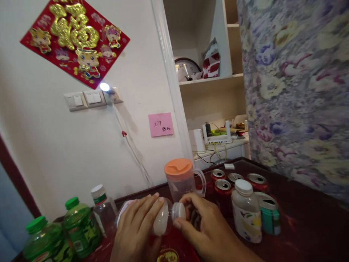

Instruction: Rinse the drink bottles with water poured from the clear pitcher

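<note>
- Head view: the clear bottle point(161, 219) is held on its side, in front of the orange-lidded pitcher point(179, 177).
- Its body is clasped by the left hand point(136, 223), apparently for steadiness.
- Its white cap point(179, 211) is pinched by the right hand point(208, 227), apparently for separate control.
- Drink cans point(223, 186) are stood on the counter point(305, 207) right of the pitcher, green-capped bottles point(81, 227) left, presumably for hand clearance.

Cannot see the middle of the bottle point(163, 217) beneath the left hand point(137, 222), nor every fingertip of the right hand point(208, 222), nor the base of the jug point(177, 183) behind them. Cannot follow the leftmost green-capped bottle point(47, 239) past the bottom edge, nor the red hanging point(76, 40) past the top. Cannot read the blurred fruit label point(247, 223).
</note>
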The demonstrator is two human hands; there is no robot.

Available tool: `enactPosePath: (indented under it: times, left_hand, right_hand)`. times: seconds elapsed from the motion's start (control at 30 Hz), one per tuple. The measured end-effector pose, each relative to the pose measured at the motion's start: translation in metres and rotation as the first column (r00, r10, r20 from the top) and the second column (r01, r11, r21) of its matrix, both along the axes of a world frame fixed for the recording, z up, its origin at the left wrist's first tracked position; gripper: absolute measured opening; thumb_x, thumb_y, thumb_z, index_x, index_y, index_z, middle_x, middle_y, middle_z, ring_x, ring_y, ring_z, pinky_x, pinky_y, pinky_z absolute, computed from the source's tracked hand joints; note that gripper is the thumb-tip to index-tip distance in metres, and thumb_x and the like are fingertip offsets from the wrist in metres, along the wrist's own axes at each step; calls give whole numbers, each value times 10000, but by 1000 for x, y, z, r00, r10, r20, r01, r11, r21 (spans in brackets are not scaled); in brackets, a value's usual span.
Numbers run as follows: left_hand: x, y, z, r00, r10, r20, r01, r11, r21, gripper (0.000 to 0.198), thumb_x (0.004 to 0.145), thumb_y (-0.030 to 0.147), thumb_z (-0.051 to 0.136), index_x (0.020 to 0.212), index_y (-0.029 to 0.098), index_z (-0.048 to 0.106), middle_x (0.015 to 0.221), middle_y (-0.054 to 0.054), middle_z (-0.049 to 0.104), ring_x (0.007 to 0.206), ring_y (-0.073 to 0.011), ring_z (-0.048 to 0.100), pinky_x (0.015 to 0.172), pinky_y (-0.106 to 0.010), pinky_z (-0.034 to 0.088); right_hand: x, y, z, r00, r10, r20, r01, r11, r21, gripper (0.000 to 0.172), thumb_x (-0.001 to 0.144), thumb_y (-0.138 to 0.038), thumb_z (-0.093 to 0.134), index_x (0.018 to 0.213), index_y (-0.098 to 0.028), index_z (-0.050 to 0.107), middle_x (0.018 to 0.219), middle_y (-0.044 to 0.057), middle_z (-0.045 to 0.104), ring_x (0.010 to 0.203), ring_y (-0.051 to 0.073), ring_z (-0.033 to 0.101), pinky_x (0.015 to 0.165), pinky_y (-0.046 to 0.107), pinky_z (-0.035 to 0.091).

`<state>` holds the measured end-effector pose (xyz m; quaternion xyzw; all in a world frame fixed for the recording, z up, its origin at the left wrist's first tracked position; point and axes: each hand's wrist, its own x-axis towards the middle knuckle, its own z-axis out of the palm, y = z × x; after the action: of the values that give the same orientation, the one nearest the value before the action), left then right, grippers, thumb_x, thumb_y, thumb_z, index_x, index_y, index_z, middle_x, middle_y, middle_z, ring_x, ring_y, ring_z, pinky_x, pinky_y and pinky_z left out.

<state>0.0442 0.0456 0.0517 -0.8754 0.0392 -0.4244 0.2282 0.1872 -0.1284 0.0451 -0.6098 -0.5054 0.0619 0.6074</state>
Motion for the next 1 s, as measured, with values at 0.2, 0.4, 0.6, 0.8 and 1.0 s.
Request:
enactPosePath:
  times: [0.2, 0.4, 0.6, 0.8, 1.0]
  left_hand:
    - [-2, 2, 1, 1000, 13, -19, -14, 998, -64, 512, 848, 172, 565, 1359, 170, 525, 1324, -96, 669, 1177, -259, 622, 956, -411, 488]
    - [-2, 0, 1, 998, 27, -48, -29, 999, -32, 520, 856, 220, 605, 1367, 167, 523, 1339, -93, 661, 1175, -271, 621, 958, -437, 486]
    - [1, -3, 1, 998, 19, -67, -24, 996, -81, 554, 811, 205, 622, 1355, 184, 520, 1296, -93, 688, 1132, -270, 660, 907, -417, 548]
    - [-3, 1, 0, 996, -29, -84, 0, 944, -331, 624, 784, 192, 636, 1380, 256, 464, 1307, -92, 671, 1156, -278, 665, 922, -407, 578]
    - [-1, 5, -3, 979, -131, -157, -71, 504, -861, 687, 742, 425, 757, 1339, 259, 461, 1322, -109, 656, 1174, -339, 653, 982, -461, 548]
  right_hand:
    - [5, 3, -13, 972, 37, 234, -86, 975, 204, 527, 793, -61, 556, 1283, -252, 527, 1199, 30, 533, 1090, 194, 529, 951, 325, 420]
    - [2, 0, -7, 1000, 0, 20, 0, 1000, -31, 443, 828, -240, 722, 1238, -204, 558, 1123, 47, 621, 981, 239, 584, 839, 357, 456]
    - [3, -3, -5, 993, 39, 115, -44, 998, 44, 371, 808, -66, 633, 1151, -204, 607, 1071, 14, 607, 977, 194, 574, 865, 316, 441]
    - [8, -8, 3, 981, 24, 192, -47, 992, 116, 460, 826, 8, 552, 1214, -236, 589, 1162, 12, 567, 1065, 164, 553, 939, 282, 436]
    - [29, -21, 12, 910, -106, 400, 264, 894, -363, 486, 857, -40, 723, 1276, -244, 584, 1235, 18, 583, 1114, 177, 567, 953, 268, 437]
